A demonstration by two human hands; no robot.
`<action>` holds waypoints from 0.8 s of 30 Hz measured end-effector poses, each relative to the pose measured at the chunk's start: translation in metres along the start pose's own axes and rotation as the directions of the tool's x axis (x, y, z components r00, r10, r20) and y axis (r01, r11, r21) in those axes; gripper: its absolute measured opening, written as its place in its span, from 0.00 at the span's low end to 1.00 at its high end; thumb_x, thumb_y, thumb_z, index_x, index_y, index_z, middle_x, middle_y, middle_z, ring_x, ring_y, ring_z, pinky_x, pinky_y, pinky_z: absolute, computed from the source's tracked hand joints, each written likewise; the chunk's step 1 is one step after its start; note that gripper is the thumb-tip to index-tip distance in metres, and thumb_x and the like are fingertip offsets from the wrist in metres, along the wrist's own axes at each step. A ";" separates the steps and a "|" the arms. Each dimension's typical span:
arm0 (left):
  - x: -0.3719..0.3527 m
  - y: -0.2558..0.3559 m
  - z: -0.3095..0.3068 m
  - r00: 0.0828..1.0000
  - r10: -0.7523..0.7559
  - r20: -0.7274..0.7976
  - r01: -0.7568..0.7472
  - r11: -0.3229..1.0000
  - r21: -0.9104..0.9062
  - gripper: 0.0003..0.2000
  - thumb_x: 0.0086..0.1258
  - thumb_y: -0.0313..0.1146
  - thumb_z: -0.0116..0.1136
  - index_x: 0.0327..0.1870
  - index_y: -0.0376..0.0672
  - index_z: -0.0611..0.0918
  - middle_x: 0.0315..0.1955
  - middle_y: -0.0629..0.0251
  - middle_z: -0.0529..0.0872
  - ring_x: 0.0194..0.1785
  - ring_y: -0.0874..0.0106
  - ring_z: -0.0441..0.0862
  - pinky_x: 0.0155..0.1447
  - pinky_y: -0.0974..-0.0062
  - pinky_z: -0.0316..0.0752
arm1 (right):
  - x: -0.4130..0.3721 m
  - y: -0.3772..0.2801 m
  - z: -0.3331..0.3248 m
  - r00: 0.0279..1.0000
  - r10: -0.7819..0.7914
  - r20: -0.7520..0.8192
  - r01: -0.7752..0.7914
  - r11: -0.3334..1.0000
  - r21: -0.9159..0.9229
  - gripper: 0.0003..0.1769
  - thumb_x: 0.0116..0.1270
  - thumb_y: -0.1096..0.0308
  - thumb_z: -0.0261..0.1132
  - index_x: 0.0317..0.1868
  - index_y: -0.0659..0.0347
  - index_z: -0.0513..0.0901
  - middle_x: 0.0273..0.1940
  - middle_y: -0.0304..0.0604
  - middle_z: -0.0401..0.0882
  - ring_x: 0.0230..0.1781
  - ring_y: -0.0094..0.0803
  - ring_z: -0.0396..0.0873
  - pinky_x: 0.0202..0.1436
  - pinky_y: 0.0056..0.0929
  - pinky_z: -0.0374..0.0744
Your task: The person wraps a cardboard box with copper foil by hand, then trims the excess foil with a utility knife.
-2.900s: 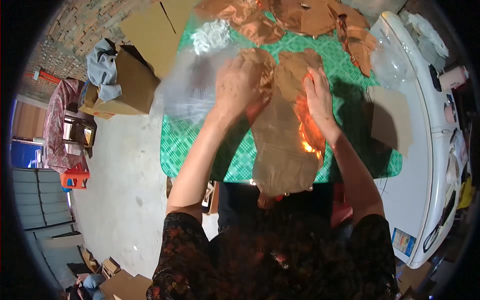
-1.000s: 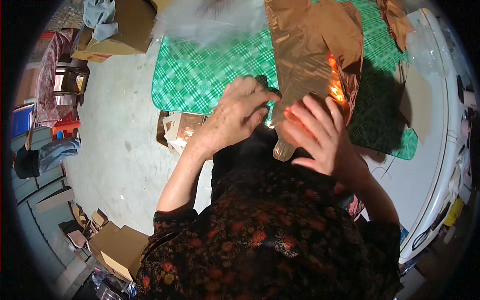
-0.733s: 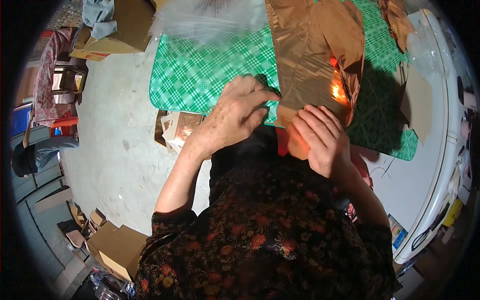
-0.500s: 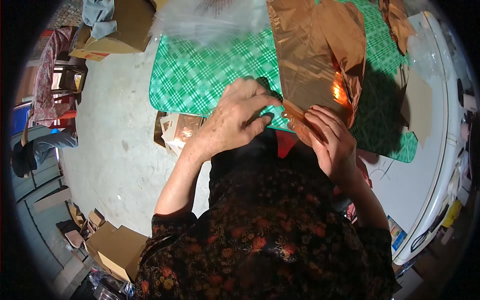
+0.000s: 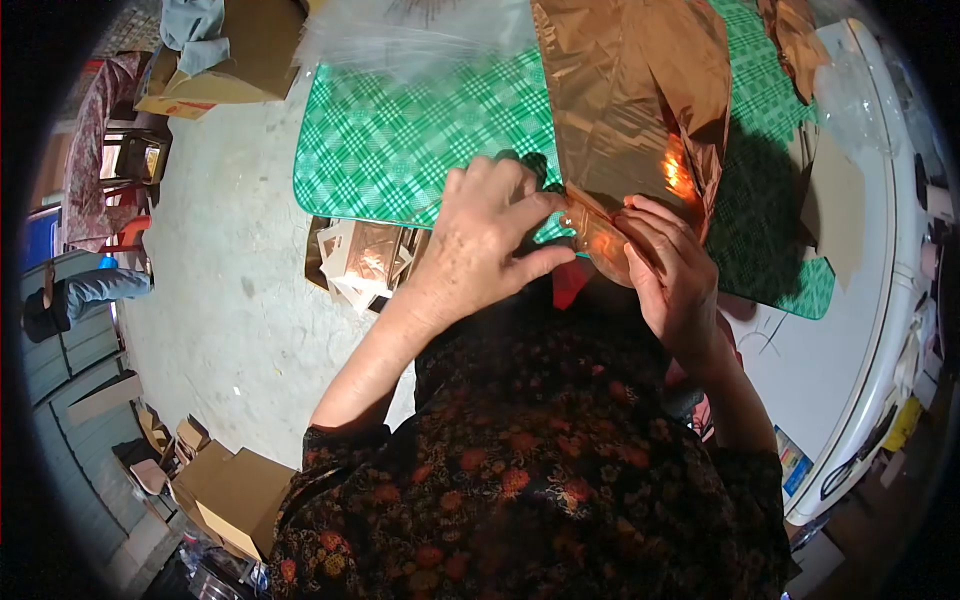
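Note:
A long copper-coloured foil balloon (image 5: pixel 625 110) lies flat on the table with a green checked cloth (image 5: pixel 420 140), its near end at the table's front edge. My left hand (image 5: pixel 480 245) pinches that near end from the left with thumb and forefinger. My right hand (image 5: pixel 665 270) grips the same folded end from the right. The two hands nearly touch over the foil tip (image 5: pixel 592 228).
Clear plastic wrap (image 5: pixel 410 40) lies at the table's far left. More copper foil (image 5: pixel 795 40) sits far right. Below the table edge is a box of foil pieces (image 5: pixel 365 262). A white appliance (image 5: pixel 880 300) stands right. Cardboard boxes (image 5: pixel 235 500) rest on the concrete floor.
The view dropped from the table's middle to its near edge. My hands slid down the foil to its near end; the right hand closed on the end and folded it up.

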State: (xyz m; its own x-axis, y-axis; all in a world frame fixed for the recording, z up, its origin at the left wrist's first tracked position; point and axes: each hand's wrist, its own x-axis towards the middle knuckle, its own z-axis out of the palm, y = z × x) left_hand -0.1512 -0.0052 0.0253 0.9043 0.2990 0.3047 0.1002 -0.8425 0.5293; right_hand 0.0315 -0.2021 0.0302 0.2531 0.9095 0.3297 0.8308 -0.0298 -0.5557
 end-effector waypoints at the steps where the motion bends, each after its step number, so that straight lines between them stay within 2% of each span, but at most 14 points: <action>1: -0.001 0.003 0.004 1.000 0.003 -0.018 -0.003 1.000 0.013 0.24 0.62 0.48 0.80 0.55 0.47 0.90 0.47 0.65 0.77 0.52 0.61 0.73 0.57 0.61 0.68 | 0.000 0.000 0.000 1.000 0.009 -0.005 -0.009 1.000 0.007 0.27 0.58 0.79 0.77 0.60 0.67 0.85 0.61 0.52 0.86 0.67 0.49 0.84 0.70 0.45 0.83; 3: -0.003 0.008 0.014 0.998 0.010 -0.055 -0.008 0.999 0.039 0.25 0.60 0.51 0.81 0.55 0.47 0.90 0.48 0.65 0.77 0.52 0.61 0.73 0.56 0.61 0.68 | 0.000 0.001 0.000 1.000 0.019 -0.011 -0.019 1.000 0.017 0.25 0.60 0.78 0.76 0.60 0.66 0.86 0.61 0.52 0.86 0.67 0.50 0.85 0.70 0.45 0.83; 8: -0.009 0.017 0.029 0.990 0.053 -0.133 -0.053 0.999 0.009 0.19 0.60 0.44 0.82 0.47 0.45 0.88 0.50 0.64 0.80 0.52 0.60 0.75 0.55 0.61 0.69 | 0.002 0.000 -0.001 0.998 0.051 -0.034 -0.049 0.997 0.067 0.20 0.67 0.74 0.72 0.60 0.65 0.86 0.60 0.51 0.87 0.66 0.50 0.84 0.70 0.45 0.83; 11: -0.009 0.013 0.034 0.987 0.065 -0.148 -0.059 0.997 0.039 0.18 0.61 0.42 0.81 0.46 0.44 0.88 0.50 0.64 0.82 0.52 0.61 0.76 0.54 0.61 0.69 | 0.003 -0.002 0.001 0.999 0.040 -0.032 -0.039 0.998 0.042 0.18 0.69 0.75 0.71 0.60 0.65 0.86 0.59 0.50 0.88 0.66 0.49 0.84 0.70 0.45 0.82; 14: -0.008 0.014 0.032 0.989 0.053 -0.138 -0.048 0.998 0.037 0.17 0.61 0.40 0.81 0.46 0.43 0.88 0.49 0.64 0.83 0.52 0.62 0.77 0.53 0.61 0.68 | 0.004 -0.005 0.001 0.998 0.051 -0.023 -0.050 0.998 0.022 0.18 0.69 0.75 0.72 0.59 0.64 0.87 0.59 0.48 0.87 0.67 0.50 0.83 0.70 0.45 0.82; 17: -0.007 0.015 0.031 0.991 0.047 -0.126 -0.046 0.999 0.011 0.15 0.62 0.37 0.80 0.46 0.43 0.89 0.49 0.64 0.83 0.51 0.62 0.77 0.53 0.62 0.69 | 0.004 -0.002 0.002 0.999 -0.015 -0.038 0.014 1.000 -0.025 0.19 0.66 0.76 0.73 0.59 0.65 0.86 0.61 0.47 0.85 0.69 0.50 0.82 0.71 0.46 0.82; 24: -0.004 0.012 0.033 0.983 0.052 -0.175 -0.055 0.998 -0.009 0.12 0.62 0.31 0.77 0.45 0.43 0.89 0.44 0.63 0.83 0.47 0.62 0.77 0.51 0.62 0.71 | 0.002 0.003 0.006 0.998 -0.058 -0.026 0.057 0.997 -0.053 0.22 0.64 0.77 0.75 0.60 0.67 0.86 0.63 0.47 0.83 0.70 0.49 0.80 0.72 0.46 0.81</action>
State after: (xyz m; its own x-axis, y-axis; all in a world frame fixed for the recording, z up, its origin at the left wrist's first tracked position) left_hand -0.1393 -0.0312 0.0040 0.8215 0.3285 0.4661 0.0466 -0.8534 0.5192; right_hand 0.0320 -0.1983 0.0245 0.2173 0.8985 0.3814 0.8689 0.0000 -0.4950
